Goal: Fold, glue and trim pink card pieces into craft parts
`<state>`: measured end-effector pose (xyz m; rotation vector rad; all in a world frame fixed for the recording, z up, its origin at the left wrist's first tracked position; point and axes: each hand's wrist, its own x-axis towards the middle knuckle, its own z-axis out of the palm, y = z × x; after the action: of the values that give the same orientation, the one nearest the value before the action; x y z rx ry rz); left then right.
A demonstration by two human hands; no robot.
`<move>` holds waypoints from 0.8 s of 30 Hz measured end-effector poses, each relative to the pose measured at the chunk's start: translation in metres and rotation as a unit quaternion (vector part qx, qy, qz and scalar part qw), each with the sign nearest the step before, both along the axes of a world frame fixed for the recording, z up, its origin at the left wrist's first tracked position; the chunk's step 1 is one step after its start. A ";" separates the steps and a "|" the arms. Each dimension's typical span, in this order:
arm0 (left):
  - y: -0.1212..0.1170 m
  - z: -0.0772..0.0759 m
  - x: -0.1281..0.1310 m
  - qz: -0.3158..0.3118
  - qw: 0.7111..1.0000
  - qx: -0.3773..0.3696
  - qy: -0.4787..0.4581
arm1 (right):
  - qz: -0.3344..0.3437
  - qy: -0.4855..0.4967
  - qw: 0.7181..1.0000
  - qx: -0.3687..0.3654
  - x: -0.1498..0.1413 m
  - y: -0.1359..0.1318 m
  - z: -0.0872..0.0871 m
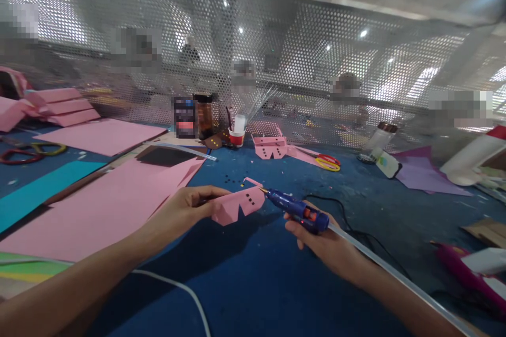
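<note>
The work surface is a blue table (245,295) bearing small pale specks. Nearest, a thin white cable (192,295) curves across its front left; a magenta glue gun (460,268) lies at right. The left hand (190,208) pinches a notched pink paper piece with black squares (233,205), raised over the table's middle, fingers covering its left end. The right hand (316,239) is wrapped around a blue plastic glue gun (290,202), a translucent glue stick (367,251) extending from its rear. A black cord (322,199) runs behind this hand. A large flat pink paper sheet (98,210) lies left. Beyond are red-and-yellow-handled scissors (328,162), a red-and-white cup (236,138) and a grey perforated metal screen (296,52). The held piece's long axis runs left to right, rising slightly rightward, notch on the lower edge. The blue gun's axis slants from near right to far left, its nozzle at the piece's upper right edge; contact cannot be confirmed.
</note>
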<state>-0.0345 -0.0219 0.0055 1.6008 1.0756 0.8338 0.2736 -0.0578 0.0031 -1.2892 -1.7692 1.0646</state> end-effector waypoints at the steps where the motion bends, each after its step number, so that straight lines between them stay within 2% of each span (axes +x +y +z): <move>1: 0.000 0.000 0.001 -0.005 1.000 0.002 0.000 | -0.010 0.001 1.000 0.001 -0.001 0.001 -0.001; 6: -0.001 0.000 0.011 -0.002 1.000 0.025 0.008 | -0.027 0.014 0.999 0.044 0.002 0.005 -0.008; 11: -0.006 0.008 0.024 -0.031 0.997 0.054 0.044 | -0.044 0.025 0.996 0.075 0.005 0.006 -0.005; 19: -0.013 0.011 0.042 -0.036 0.996 0.060 0.049 | -0.057 0.031 0.996 0.061 0.002 0.004 0.001; 24: -0.015 0.006 0.042 -0.040 0.996 0.055 0.055 | -0.012 0.066 0.996 0.054 0.002 0.002 0.003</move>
<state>0.0077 -0.0367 0.0117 1.7872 1.0512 0.7706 0.2755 -0.0558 0.0063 -1.1456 -1.6834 1.0043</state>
